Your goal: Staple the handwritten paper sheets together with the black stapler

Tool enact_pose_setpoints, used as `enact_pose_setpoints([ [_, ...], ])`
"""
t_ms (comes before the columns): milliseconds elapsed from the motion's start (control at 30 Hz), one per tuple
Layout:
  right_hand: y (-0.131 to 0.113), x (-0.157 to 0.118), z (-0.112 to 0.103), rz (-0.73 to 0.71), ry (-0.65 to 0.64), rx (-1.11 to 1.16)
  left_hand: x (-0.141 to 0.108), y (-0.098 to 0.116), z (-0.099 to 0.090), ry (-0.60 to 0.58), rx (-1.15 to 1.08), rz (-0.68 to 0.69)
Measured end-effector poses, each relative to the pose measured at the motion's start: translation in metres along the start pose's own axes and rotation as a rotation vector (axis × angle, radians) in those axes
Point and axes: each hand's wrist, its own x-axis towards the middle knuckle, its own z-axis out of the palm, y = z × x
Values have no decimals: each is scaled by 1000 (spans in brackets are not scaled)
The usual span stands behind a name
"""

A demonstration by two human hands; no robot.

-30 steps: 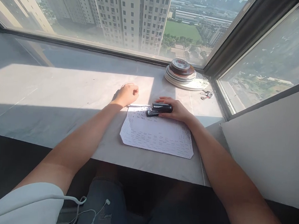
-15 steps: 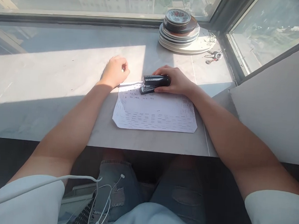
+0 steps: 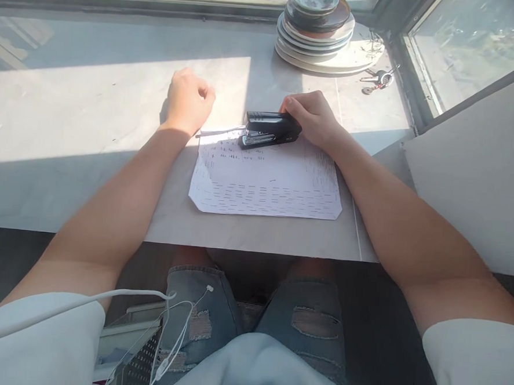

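Note:
A black stapler (image 3: 272,128) rests over the upper part of a white sheet of paper (image 3: 266,181), its jaw apart and pointing left. The fingers of my right hand (image 3: 311,115) close on its rear end, thumb on top. Rows of short dark marks and some handwriting cover the paper, whose corners are cut or folded. To the left, beyond the paper's upper corner, my left hand (image 3: 188,100) lies curled on the sill; whatever its fingers may hold is hidden. A thin dark line or strip (image 3: 219,132) runs along the paper's top edge.
At the back right, plates and small dishes (image 3: 314,36) stand stacked by the window. Keys (image 3: 380,79) lie beside them. A white wall (image 3: 476,171) borders the sill (image 3: 87,194) on the right. A white cable (image 3: 115,292) hangs over my lap.
My right hand has shifted back along the stapler, and the fingers below it have withdrawn. My left hand has turned and curled more, moving slightly left. The view has tilted down.

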Motion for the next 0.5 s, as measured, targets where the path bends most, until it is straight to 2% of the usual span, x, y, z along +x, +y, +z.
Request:
enact_pose_setpoints([
  [100, 1, 0, -1, -8, 1, -4, 3, 12, 1, 83, 146, 33],
  [233, 3, 0, -1, 1, 1, -1, -2, 30, 4, 46, -30, 191],
  [333, 1, 0, -2, 14, -17, 34, -13, 44, 5, -112, -176, 249],
  [433, -6, 0, -3, -27, -122, 48, -22, 53, 5, -310, -233, 197],
  [500, -11, 0, -4, -59, -200, 8, -23, 55, 5, -384, -217, 198],
])
